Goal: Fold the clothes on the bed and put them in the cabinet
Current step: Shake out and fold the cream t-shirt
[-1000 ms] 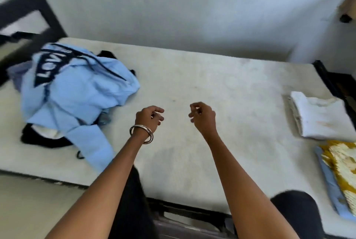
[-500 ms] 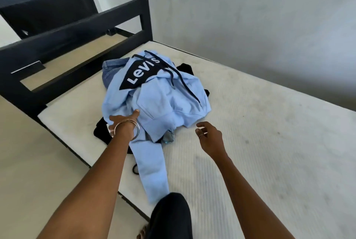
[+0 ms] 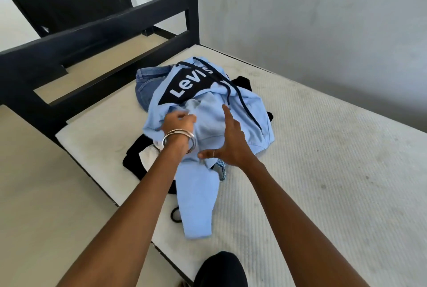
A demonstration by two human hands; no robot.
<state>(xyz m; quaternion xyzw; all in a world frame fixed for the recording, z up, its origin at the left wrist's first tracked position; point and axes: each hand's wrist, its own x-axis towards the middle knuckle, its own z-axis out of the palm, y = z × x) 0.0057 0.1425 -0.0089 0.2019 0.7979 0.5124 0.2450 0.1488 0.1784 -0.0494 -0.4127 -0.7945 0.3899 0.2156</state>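
Gripping a crumpled light-blue cotton hoodie w/ the left hand, right hand spread flat over it, on the white mattress of the bed.

Left hand, silver bangles at the wrist, has its fingers curled into a bunch of the hoodie's fabric just below the black printed logo patch; right hand lies w/ index finger straight and thumb splayed sideways, palm against the hoodie's front. Hoodie tops a pile near the mattress corner by the black metal bed frame: blue denim jeans poke out behind it, a black garment under it on the left side, one sleeve trailing toward the mattress edge. A black hair tie lies beside that sleeve.
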